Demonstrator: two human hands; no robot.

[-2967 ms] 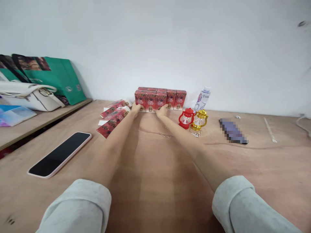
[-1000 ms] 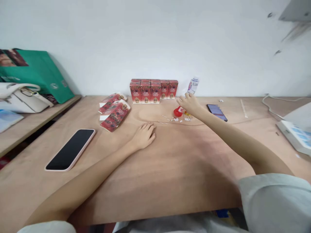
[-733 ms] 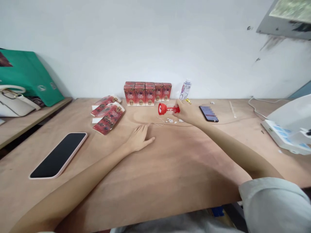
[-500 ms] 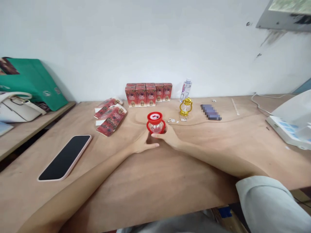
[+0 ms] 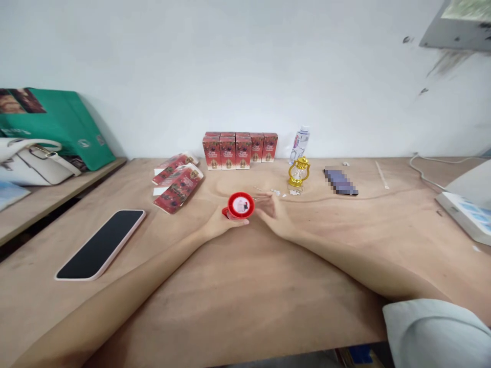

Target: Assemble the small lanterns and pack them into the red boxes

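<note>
- Plywood counter (image 5: 238,306) fills the lower view, running to a white wall at 12 o'clock.
- Green bag (image 5: 65,122) leans on the wall at 10 o'clock, above a white handbag (image 5: 34,161) on a lower side shelf.
- Black phone (image 5: 100,244) in a pink case lies face up at 9 o'clock from the hands, well apart from them.
- Row of red boxes (image 5: 240,150) stands upright against the wall at 12 o'clock; flat red packets (image 5: 177,179) lie in a loose pile at 11 o'clock.
- Left hand (image 5: 220,224) is closed around the red lantern (image 5: 238,206), which is tipped so its round end faces the camera, near the counter's middle.
- Right hand (image 5: 276,214) sits just beside the lantern at 3 o'clock, blurred, fingers loosely spread and holding nothing; whether it touches the lantern I cannot tell.
- Clear water bottle (image 5: 299,144) stands at 1 o'clock, the gold lantern (image 5: 298,173) upright just in front of it.
- Small pale bits (image 5: 278,193) are scattered between the two lanterns.
</note>
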